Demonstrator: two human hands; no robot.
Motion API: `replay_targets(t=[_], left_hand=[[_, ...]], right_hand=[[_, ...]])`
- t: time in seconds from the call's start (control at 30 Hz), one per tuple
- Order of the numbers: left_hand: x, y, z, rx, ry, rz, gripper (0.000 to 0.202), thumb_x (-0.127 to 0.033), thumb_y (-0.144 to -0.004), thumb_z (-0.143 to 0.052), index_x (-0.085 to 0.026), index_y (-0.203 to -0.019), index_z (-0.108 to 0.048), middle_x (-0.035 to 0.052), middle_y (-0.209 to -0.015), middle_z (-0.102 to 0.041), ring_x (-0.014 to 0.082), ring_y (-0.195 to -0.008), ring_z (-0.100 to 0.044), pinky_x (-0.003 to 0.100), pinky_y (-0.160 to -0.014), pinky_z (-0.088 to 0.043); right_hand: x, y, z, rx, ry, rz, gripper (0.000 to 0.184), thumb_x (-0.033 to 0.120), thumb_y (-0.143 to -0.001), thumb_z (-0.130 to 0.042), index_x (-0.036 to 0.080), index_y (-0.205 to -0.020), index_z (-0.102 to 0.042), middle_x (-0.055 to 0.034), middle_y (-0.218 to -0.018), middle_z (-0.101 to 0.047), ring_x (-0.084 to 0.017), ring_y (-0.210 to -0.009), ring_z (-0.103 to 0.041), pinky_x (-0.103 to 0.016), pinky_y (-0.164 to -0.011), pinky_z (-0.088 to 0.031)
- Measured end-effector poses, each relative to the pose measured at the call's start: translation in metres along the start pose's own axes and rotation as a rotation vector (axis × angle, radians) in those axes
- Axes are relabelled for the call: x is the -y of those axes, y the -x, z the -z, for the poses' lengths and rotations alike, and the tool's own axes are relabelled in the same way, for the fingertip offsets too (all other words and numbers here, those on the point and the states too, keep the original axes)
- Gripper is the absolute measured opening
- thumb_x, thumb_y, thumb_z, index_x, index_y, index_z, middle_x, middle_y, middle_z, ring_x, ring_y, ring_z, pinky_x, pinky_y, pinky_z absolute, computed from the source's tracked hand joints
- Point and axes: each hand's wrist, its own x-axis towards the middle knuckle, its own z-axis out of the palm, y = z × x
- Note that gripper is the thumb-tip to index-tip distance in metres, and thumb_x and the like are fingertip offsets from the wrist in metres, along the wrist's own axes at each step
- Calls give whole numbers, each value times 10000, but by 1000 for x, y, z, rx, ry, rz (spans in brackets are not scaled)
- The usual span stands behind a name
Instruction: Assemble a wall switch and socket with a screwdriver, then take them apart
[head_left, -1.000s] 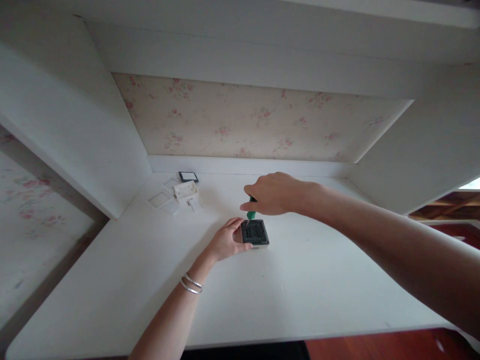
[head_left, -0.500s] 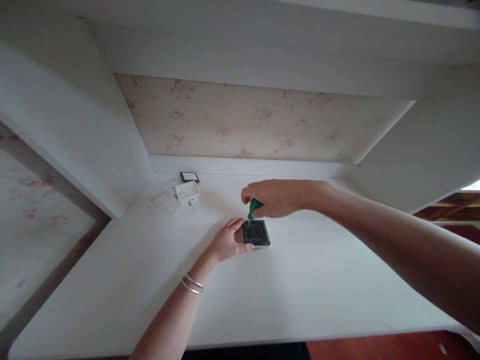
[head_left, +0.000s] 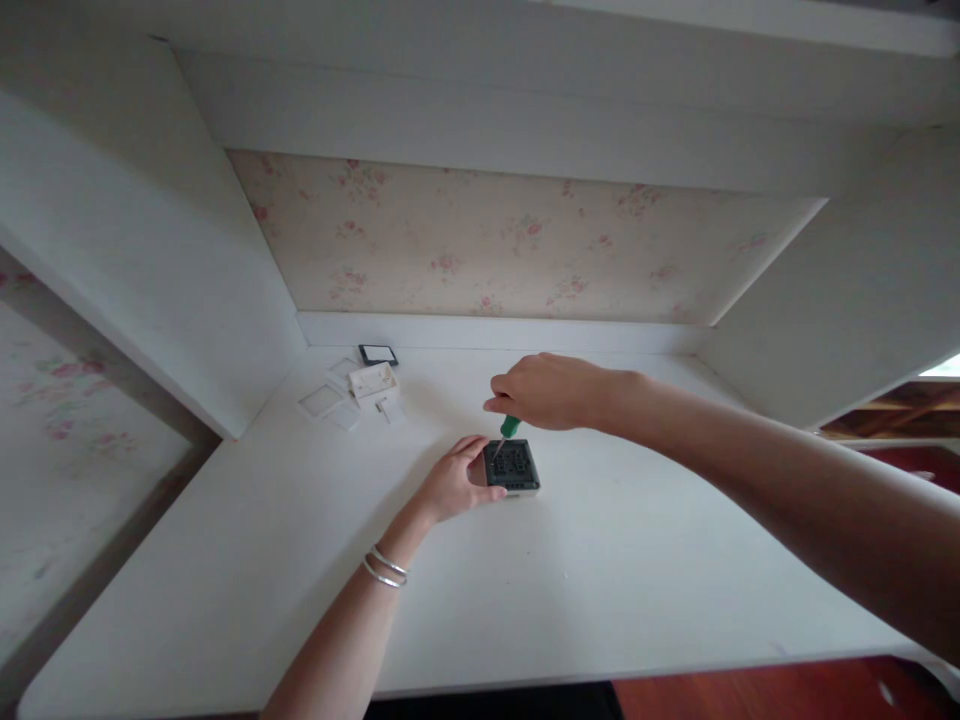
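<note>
A small square box, dark grey on top with a pale lower part, looks like a wall socket unit [head_left: 514, 467] and lies on the white desk. My left hand [head_left: 454, 482] grips its left side, thumb along the near edge and fingers at the far left corner. Above it, my right hand [head_left: 546, 390] is closed around a screwdriver with a green handle [head_left: 510, 427]. The tilted shaft points down to the left part of the dark face. Whether the tip sits in a screw is too small to tell.
Back left on the desk [head_left: 645, 560] lie a white open box [head_left: 373, 380] with small bits inside, a dark-framed panel [head_left: 379, 355], clear square frames [head_left: 322, 400] and a small white piece [head_left: 385, 408]. Side panels and a low shelf enclose the desk.
My right hand has turned and shifted around the screwdriver handle, with the fingers now wrapped over its top. The left hand and the socket unit have stayed in place.
</note>
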Motion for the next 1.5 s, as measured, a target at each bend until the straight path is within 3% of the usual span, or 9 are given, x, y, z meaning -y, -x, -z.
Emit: replay_targets(t=[0.2,0.37,0.53,0.67,0.9,1.07,1.23,1.37,1.5], left_hand=[[-2,0,0,3,15,-11,754,-366,-629,-790,-206,-1299,-484,87,-1333,-468,266,-1223,-456,376,-1076,-354],[-1,0,0,2,11,-2,769,-385,-632,-785,-201,-1308,-468,85,-1337,-463,257,-1210,-470,356,-1059,-378],[2,0,-1,4,-13,-5,792,-415,-629,-785,-193,-1318,-463,76,-1340,-465,249,-1231,-451,344,-1080,-355],[1,1,-1,8,-2,-3,795,-407,-635,-782,-199,-1328,-453,73,-1356,-449,240,-1221,-463,330,-1070,-369],[0,1,0,4,-8,-4,796,-399,-625,-789,-209,-1326,-462,72,-1345,-464,248,-1235,-449,346,-1081,-356],[-1,1,0,-4,-14,8,804,-416,-626,-786,-198,-1328,-461,83,-1355,-457,256,-1242,-444,358,-1096,-333],[-1,1,1,4,-13,3,794,-407,-628,-785,-202,-1325,-463,74,-1358,-454,247,-1246,-442,338,-1096,-332],[0,1,0,4,4,6,794,-407,-628,-784,-204,-1325,-463,80,-1360,-450,257,-1250,-437,358,-1094,-339],[1,1,0,0,8,8,790,-412,-630,-782,-203,-1324,-467,85,-1374,-435,261,-1258,-429,361,-1082,-357]], right_hand=[[0,1,5,92,-197,150,379,344,-792,-599,196,-1137,-544,-103,-1106,-603,-202,-835,-608,-271,-656,-426],[4,-2,5,38,-42,-93,456,539,-855,-453,157,-1039,-621,-167,-985,-644,-303,-893,-608,-351,-667,-421],[1,-4,4,8,-206,130,522,438,-769,-614,202,-1221,-504,-112,-1136,-610,-236,-920,-601,-295,-699,-434],[2,-6,2,-2,-35,-13,359,448,-892,-430,161,-957,-636,-150,-923,-656,-285,-859,-615,-342,-671,-421],[-1,-4,3,29,-198,152,401,398,-792,-592,199,-1138,-551,-102,-1086,-627,-226,-894,-602,-284,-692,-428],[1,-4,2,-7,-79,-48,433,523,-874,-423,171,-1046,-607,-157,-974,-651,-294,-870,-611,-342,-653,-421],[2,-3,4,21,-189,136,418,391,-810,-564,201,-1179,-518,-109,-1108,-617,-239,-902,-603,-298,-676,-428],[3,-4,3,-3,-13,-71,385,453,-909,-378,165,-998,-616,-151,-931,-647,-302,-867,-613,-355,-662,-422],[0,-1,4,8,-189,33,447,465,-894,-433,190,-1243,-486,-138,-1215,-554,-236,-901,-610,-318,-713,-440]])
